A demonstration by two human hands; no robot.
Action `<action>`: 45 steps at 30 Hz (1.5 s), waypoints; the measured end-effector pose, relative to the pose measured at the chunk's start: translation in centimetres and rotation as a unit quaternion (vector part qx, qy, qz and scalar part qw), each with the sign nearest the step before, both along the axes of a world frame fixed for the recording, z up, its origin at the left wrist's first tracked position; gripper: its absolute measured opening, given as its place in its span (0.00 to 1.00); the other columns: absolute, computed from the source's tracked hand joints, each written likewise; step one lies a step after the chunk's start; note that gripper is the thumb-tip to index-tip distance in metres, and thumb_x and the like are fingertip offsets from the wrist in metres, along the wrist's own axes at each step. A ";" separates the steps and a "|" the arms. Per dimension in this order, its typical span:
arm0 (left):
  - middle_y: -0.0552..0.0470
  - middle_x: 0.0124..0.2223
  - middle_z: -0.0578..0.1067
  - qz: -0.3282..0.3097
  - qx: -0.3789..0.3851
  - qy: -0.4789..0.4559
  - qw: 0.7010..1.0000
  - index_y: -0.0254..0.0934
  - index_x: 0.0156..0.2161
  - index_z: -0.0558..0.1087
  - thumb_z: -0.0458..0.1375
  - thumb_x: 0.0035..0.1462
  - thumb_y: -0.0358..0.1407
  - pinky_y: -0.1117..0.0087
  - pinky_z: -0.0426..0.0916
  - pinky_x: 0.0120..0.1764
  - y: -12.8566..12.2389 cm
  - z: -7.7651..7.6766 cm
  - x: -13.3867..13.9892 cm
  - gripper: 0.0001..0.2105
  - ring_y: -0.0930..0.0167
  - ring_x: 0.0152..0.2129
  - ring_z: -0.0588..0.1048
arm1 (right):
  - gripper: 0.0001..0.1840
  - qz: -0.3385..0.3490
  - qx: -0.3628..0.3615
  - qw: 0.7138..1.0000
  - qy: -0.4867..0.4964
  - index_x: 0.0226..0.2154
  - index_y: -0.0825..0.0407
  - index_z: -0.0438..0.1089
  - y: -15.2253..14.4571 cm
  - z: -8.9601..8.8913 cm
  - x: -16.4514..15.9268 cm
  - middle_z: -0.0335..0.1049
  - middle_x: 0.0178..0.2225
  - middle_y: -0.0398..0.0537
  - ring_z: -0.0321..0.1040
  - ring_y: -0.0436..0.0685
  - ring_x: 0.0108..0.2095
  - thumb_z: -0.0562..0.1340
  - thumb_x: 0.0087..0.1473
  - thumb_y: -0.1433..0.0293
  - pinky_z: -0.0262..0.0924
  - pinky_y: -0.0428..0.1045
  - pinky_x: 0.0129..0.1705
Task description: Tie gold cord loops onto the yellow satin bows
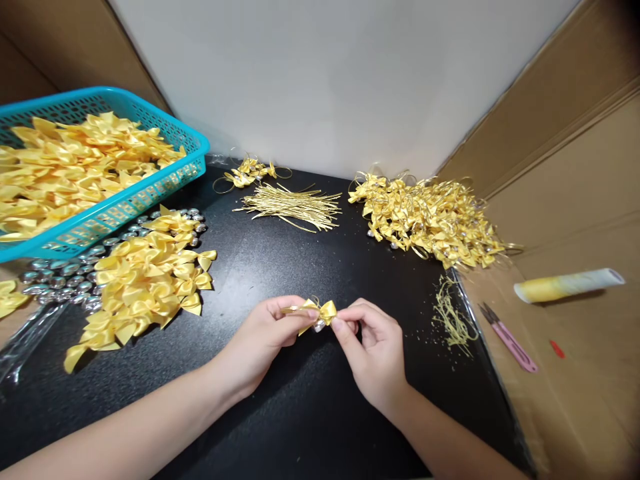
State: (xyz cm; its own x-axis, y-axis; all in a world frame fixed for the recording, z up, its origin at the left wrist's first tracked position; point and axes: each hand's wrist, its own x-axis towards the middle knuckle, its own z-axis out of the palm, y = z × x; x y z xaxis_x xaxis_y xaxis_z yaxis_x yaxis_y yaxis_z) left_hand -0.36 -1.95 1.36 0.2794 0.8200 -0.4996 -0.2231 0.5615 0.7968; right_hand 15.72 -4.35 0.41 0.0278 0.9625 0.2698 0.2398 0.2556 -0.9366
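Between my two hands, above the front of the black table, is a yellow satin bow (327,312) with a silver bead (319,325) at its middle. My left hand (273,333) pinches the bow's left side, and a loop of gold cord (295,310) shows by its thumb. On the other side, my right hand (373,343) pinches the bow's right edge between thumb and forefinger. Loose yellow bows (145,273) lie in a heap to the left, beside many silver beads (65,280). Cut gold cords (295,205) form a bundle farther back.
A turquoise basket (150,193) full of yellow bows stands back left. Beaded bows (435,217) are piled back right, with a few more (250,172) near the wall. Cord scraps (453,317), pink thread snips (510,340), a red piece (557,349) and a tube (570,285) lie right.
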 end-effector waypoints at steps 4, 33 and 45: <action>0.60 0.20 0.66 0.004 -0.002 0.011 1.000 0.34 0.23 0.73 0.69 0.42 0.37 0.77 0.47 0.21 -0.1 0.0 0.0 0.10 0.79 0.18 0.55 | 0.08 0.012 0.059 0.997 -0.055 0.25 0.53 0.69 0.1 0.4 0.3 0.60 0.20 0.41 0.58 0.49 0.23 0.60 0.53 0.78 0.57 0.46 0.26; 0.60 0.19 0.67 0.017 0.021 0.042 0.999 0.36 0.22 0.73 0.66 0.43 0.36 0.76 0.48 0.21 -0.3 0.0 0.2 0.07 0.79 0.16 0.56 | 0.06 0.002 0.061 0.997 -0.055 0.29 0.53 0.72 0.2 0.2 0.1 0.68 0.24 0.43 0.63 0.51 0.26 0.62 0.53 0.78 0.62 0.47 0.29; 0.59 0.18 0.68 0.036 0.042 0.051 0.997 0.35 0.20 0.73 0.68 0.42 0.37 0.77 0.53 0.22 -0.4 0.2 0.5 0.10 0.79 0.16 0.58 | 0.08 -0.014 0.065 0.992 -0.108 0.28 0.51 0.69 0.4 0.2 0.1 0.68 0.26 0.43 0.64 0.52 0.29 0.59 0.56 0.77 0.61 0.48 0.32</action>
